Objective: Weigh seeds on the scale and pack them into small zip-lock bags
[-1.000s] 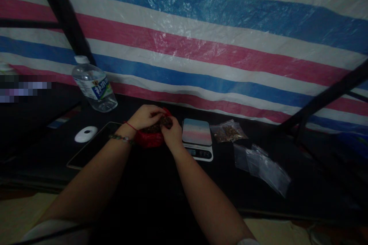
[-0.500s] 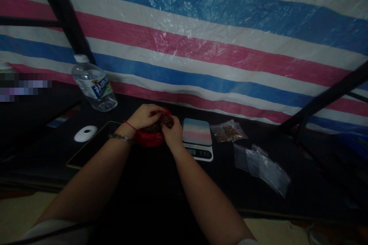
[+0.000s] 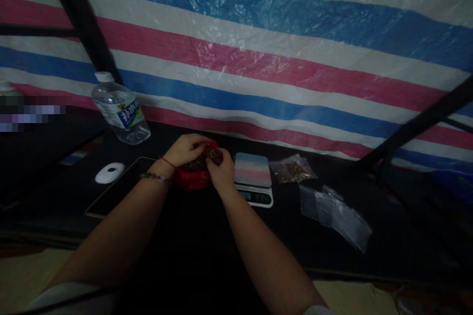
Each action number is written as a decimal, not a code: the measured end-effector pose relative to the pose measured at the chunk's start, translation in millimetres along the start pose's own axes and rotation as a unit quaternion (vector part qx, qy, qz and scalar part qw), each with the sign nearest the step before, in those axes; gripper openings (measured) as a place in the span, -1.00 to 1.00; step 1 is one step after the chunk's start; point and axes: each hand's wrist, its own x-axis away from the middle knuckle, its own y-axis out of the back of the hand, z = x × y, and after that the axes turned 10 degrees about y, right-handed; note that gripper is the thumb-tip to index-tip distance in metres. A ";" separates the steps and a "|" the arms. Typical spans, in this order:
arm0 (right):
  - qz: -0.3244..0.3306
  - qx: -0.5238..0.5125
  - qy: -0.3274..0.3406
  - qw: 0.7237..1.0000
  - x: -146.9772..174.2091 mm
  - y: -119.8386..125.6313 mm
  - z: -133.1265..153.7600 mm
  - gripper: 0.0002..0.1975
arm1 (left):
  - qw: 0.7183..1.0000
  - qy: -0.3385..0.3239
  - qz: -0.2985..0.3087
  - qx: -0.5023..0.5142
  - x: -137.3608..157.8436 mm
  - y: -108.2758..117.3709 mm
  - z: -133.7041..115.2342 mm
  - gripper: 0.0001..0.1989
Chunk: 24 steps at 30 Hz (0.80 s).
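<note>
A red plastic bag or lined container (image 3: pixel 194 180) sits on the dark table between my forearms, with brown dried bits (image 3: pixel 195 165) inside it. My left hand (image 3: pixel 188 150) reaches over its left and far side, fingers bent and pressed together; anything in them is too small to make out. At the right rim, my right hand (image 3: pixel 221 167) pinches a small brown clump (image 3: pixel 213 154), perhaps loose bits or a little filled bag; the dim light hides which. Close to the right hand lies a small white digital scale (image 3: pixel 253 177), its plate bare.
Right of the scale lie zip bags with brown bits (image 3: pixel 294 169) and several clear zip bags (image 3: pixel 338 214). On the left are a tablet (image 3: pixel 118 189), a white oval device (image 3: pixel 110 173) and a large plastic bottle (image 3: pixel 121 110). A striped tarp (image 3: pixel 258 69) hangs behind.
Both hands stay over the red bag with only slight finger movement. The brown clump in my right hand has turned a little. The whole view has shifted very slightly.
</note>
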 end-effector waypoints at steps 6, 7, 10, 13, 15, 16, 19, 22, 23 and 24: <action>-0.011 -0.011 0.009 1.000 -14.9 28.0 26.4 -0.66 | 0.999 0.009 0.002 -0.046 -3.3 -5.0 8.3 -0.62; -0.016 -0.004 0.017 1.000 -20.4 37.1 29.7 -0.66 | 0.998 0.010 0.009 -0.054 -3.7 -5.7 8.7 -0.62; -0.026 0.036 0.047 0.998 -38.6 70.8 28.8 -0.67 | 0.996 0.007 0.049 -0.073 -4.4 -7.3 6.3 -0.64; -0.007 0.085 0.062 0.994 -50.6 109.2 9.8 -0.64 | 0.992 -0.002 0.080 -0.094 -4.8 -9.2 1.4 -0.64; 0.020 0.094 0.058 0.994 -52.3 133.4 -8.6 -0.62 | 0.990 -0.008 0.096 -0.104 -5.3 -11.4 -0.6 -0.65; 0.037 0.099 0.058 0.993 -51.3 144.2 -18.0 -0.63 | 0.988 -0.011 0.107 -0.107 -5.6 -12.7 -0.9 -0.66; 0.067 0.142 0.059 0.986 -44.2 169.0 -42.6 -0.65 | 0.984 -0.017 0.132 -0.122 -6.8 -17.0 -0.1 -0.68; 0.080 0.179 0.077 0.978 -35.8 180.8 -60.1 -0.65 | 0.980 -0.007 0.141 -0.142 -7.3 -20.1 0.0 -0.67; 0.082 0.182 0.085 0.976 -33.3 182.2 -64.5 -0.65 | 0.979 -0.001 0.141 -0.149 -7.1 -20.7 -0.6 -0.66; 0.082 0.182 0.090 0.976 -31.0 182.9 -68.1 -0.65 | 0.978 0.005 0.141 -0.157 -6.8 -21.1 -1.5 -0.65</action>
